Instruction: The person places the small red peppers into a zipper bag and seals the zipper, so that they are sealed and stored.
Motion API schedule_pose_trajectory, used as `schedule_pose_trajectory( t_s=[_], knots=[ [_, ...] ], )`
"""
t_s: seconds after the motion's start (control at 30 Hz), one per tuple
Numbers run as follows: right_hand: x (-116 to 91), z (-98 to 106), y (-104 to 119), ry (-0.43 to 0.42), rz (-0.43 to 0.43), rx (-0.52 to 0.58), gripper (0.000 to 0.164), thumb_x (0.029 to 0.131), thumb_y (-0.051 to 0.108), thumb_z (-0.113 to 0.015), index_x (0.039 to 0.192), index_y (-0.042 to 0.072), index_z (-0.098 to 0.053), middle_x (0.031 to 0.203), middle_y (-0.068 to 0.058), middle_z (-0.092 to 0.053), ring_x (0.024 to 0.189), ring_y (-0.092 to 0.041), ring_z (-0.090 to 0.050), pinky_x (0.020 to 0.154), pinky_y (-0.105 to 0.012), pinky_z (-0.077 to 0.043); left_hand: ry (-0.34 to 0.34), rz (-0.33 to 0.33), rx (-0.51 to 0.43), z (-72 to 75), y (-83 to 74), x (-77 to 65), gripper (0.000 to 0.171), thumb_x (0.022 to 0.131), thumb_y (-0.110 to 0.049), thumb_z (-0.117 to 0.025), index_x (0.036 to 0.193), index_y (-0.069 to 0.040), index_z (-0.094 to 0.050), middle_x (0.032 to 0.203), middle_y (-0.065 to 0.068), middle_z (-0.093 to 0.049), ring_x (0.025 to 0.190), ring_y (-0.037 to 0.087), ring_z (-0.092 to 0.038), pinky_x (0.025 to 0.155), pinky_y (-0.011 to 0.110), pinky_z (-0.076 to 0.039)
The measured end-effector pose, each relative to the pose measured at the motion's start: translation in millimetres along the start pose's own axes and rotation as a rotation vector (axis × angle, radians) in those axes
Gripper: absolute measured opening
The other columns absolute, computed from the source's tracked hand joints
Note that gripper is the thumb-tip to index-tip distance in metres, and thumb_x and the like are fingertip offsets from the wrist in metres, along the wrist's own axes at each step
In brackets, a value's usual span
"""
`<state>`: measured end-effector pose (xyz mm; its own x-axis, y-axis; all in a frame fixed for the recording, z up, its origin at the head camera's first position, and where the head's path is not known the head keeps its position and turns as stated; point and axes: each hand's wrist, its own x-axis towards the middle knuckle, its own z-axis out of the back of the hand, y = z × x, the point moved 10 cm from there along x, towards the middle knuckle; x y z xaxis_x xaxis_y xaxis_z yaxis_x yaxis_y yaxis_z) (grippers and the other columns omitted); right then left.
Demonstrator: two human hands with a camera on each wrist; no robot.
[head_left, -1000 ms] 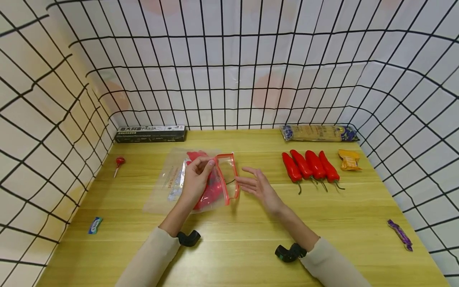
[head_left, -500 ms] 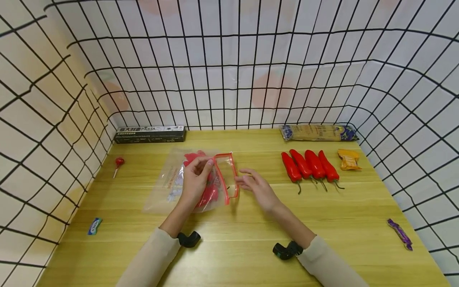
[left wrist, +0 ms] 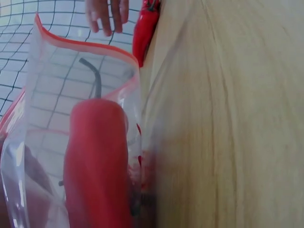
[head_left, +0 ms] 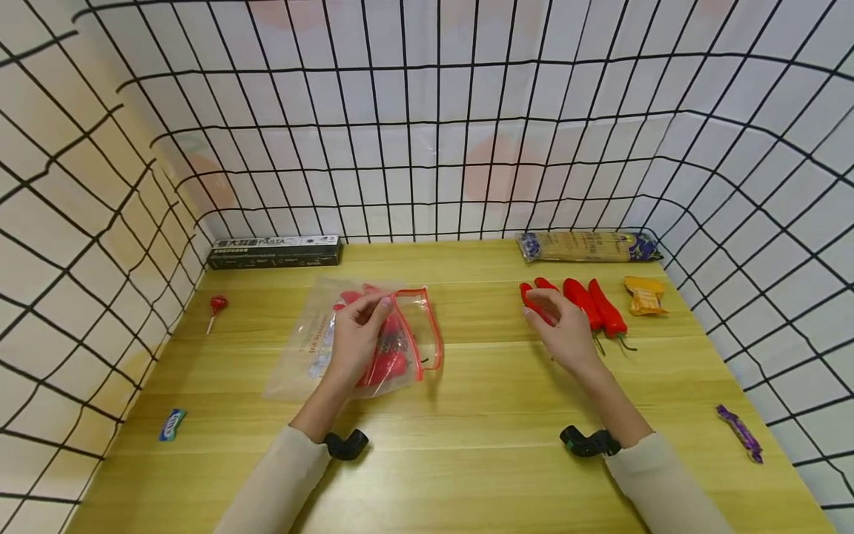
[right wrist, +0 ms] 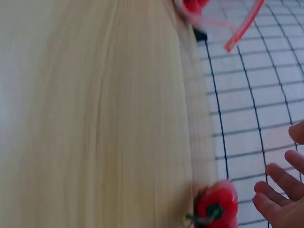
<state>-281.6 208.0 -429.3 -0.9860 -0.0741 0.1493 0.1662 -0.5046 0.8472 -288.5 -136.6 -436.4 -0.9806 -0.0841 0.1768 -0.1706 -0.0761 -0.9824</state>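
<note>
My left hand (head_left: 353, 337) pinches the red-edged mouth of a clear zip bag (head_left: 293, 371) lying on the table. Red chili peppers (head_left: 387, 367) are inside it; in the left wrist view one pepper (left wrist: 97, 161) sits stem toward the gaping mouth. To the right, my right hand (head_left: 567, 334) is over the left end of a row of red peppers (head_left: 607, 311), partly covering them. The right wrist view shows its fingers (right wrist: 282, 183) spread and bent a little, beside a pepper (right wrist: 217, 204) and apart from it.
A black pasta box (head_left: 273, 252) and a noodle packet (head_left: 590, 247) lie along the back. A lollipop (head_left: 217, 304) and blue-green candy (head_left: 172, 424) are left; an orange packet (head_left: 645, 295) and purple candy (head_left: 739, 434) right. Black wire mesh (head_left: 437, 148) encloses the table.
My right hand has moved right, from beside the bag's mouth to the pepper row. The left hand keeps its hold on the bag. The view has shifted slightly.
</note>
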Motion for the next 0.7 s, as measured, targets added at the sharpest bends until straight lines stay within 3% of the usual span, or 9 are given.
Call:
schedule_pose_trajectory(
  t_s=[0.07,0.2,0.33,0.53,0.7],
  knots=[
    [4,7,-5,-0.016,0.003,-0.059,0.047,0.096,0.035,-0.061,0.135,0.010,-0.053,0.142,-0.012,-0.053,0.133,-0.032,-0.048,0.108,-0.051,-0.040,0.003,0.010,0.006,1.4,0.2,0.5,0.034,0.088,-0.043,-0.068,0.109,-0.017,-0.073,0.098,0.000,-0.071,0.084,0.009,-0.060,0.071,0.018,-0.052],
    [9,11,-17,-0.001,-0.015,-0.159,0.052,0.095,0.038,-0.062,0.138,0.011,-0.050,0.145,-0.014,-0.050,0.135,-0.035,-0.045,0.107,-0.057,-0.037,0.017,0.036,-0.001,1.5,2.5,2.2,0.031,0.089,-0.040,-0.068,0.108,-0.016,-0.073,0.094,-0.002,-0.070,0.079,0.009,-0.056,0.066,0.017,-0.049],
    [13,9,-25,0.037,-0.050,-0.222,0.055,0.094,0.034,-0.064,0.141,0.011,-0.047,0.146,-0.016,-0.048,0.136,-0.036,-0.043,0.107,-0.057,-0.036,0.030,0.053,-0.016,0.1,0.9,2.3,0.027,0.091,-0.032,-0.067,0.109,-0.012,-0.073,0.091,-0.004,-0.069,0.077,0.008,-0.054,0.064,0.018,-0.047],
    [17,-9,-36,0.139,-0.087,-0.257,0.051,0.093,0.015,-0.064,0.141,0.016,-0.046,0.146,-0.015,-0.047,0.134,-0.037,-0.045,0.109,-0.054,-0.037,0.052,0.033,-0.027,-3.5,-22.2,-5.7,0.027,0.094,-0.023,-0.066,0.110,-0.002,-0.070,0.090,-0.002,-0.069,0.077,0.011,-0.054,0.065,0.021,-0.047],
    [15,-20,-36,0.169,-0.088,-0.263,0.053,0.088,0.013,-0.069,0.137,0.017,-0.049,0.142,-0.015,-0.050,0.128,-0.036,-0.049,0.105,-0.053,-0.041,0.056,0.032,-0.033,-4.2,-24.5,-7.5,0.025,0.094,-0.023,-0.065,0.109,-0.004,-0.071,0.088,-0.003,-0.068,0.076,0.013,-0.054,0.063,0.022,-0.046]
  ],
)
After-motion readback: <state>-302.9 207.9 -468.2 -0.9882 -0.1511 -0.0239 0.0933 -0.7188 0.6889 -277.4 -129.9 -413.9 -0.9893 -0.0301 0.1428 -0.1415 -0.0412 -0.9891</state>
